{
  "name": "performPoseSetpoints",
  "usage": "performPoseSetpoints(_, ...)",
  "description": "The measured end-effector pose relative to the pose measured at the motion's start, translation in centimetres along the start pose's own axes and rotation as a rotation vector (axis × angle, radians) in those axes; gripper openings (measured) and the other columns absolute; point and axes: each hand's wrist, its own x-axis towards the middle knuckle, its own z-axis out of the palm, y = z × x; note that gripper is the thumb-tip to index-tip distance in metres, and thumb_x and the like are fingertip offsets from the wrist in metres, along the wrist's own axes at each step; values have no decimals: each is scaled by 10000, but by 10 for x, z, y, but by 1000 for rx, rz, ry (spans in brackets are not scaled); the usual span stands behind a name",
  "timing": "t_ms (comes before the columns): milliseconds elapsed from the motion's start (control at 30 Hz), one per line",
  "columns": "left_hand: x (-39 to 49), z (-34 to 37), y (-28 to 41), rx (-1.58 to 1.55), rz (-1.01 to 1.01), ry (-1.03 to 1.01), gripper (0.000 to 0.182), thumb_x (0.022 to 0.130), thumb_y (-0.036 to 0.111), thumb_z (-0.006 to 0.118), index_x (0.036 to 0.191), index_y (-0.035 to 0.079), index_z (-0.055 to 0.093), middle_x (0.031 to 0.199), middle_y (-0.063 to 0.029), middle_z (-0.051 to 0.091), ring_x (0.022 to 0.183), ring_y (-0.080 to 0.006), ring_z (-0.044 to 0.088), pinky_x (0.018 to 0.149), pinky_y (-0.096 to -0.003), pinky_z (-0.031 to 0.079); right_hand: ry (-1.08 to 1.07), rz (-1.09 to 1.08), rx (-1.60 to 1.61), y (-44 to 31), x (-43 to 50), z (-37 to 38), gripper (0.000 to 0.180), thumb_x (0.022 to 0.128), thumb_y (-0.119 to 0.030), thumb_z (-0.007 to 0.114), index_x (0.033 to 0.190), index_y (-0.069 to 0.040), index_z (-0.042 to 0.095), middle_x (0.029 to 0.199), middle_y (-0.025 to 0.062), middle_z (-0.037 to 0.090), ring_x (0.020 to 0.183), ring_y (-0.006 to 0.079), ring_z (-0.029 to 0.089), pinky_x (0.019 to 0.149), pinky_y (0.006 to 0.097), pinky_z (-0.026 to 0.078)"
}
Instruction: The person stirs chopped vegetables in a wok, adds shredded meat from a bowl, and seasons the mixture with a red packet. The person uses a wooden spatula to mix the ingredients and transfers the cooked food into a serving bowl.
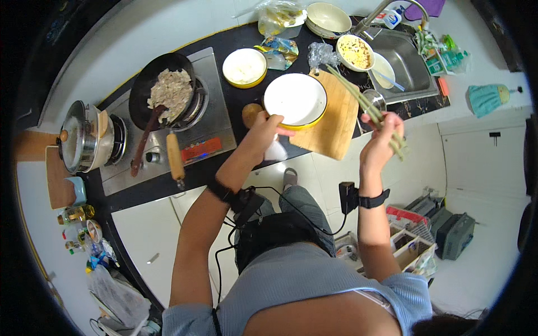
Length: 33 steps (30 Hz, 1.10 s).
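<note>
My left hand (267, 130) grips the near rim of a white bowl (295, 98) with a yellow outside and a dark edge; its inside looks bare. The bowl overlaps the left part of a wooden cutting board (336, 138). My right hand (383, 138) is closed around long, thin, pale green sticks (351, 89), blurred, perhaps chopsticks. They slant up and left over the board's right edge. Beside them is a small clear cup (374, 101), partly covered. A round brown item (251, 114) lies by my left hand, and a white item (275, 151) shows below it.
On the stove (210, 126) stand a wok (141, 101) with chopped pale food and a spatula (145, 143), and a lidded pot (75, 138). A yellow-sided bowl (244, 67) and a bowl of yellow food (355, 52) stand behind. The sink (403, 54) is right.
</note>
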Motion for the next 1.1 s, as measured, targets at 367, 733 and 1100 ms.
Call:
performPoseSetpoints(367,181,62,-36,-119,23,356,534,889,157,472,1339,-13,241,1135,-209,528,902,-281,642,620,-410,538,-653,-596,-626,87,51,-5,306,799,65,644,1100,13,622,1026,164,557,880,285,607,753,317,508)
performPoseSetpoints(733,87,24,-17,288,164,176,318,942,269,558,1104,-2,589,1009,-79,652,874,-141,599,758,-277,487,-1040,-615,-787,170,67,45,573,756,73,562,1310,-48,475,1344,213,442,1197,383,475,1001,406,409)
performPoseSetpoints(1100,-190,-118,-45,568,325,868,163,879,147,638,992,32,618,764,-67,614,600,-118,540,543,-234,421,-1127,-649,-961,142,54,79,600,742,77,578,1319,1,432,1374,281,390,1235,428,433,1043,452,371)
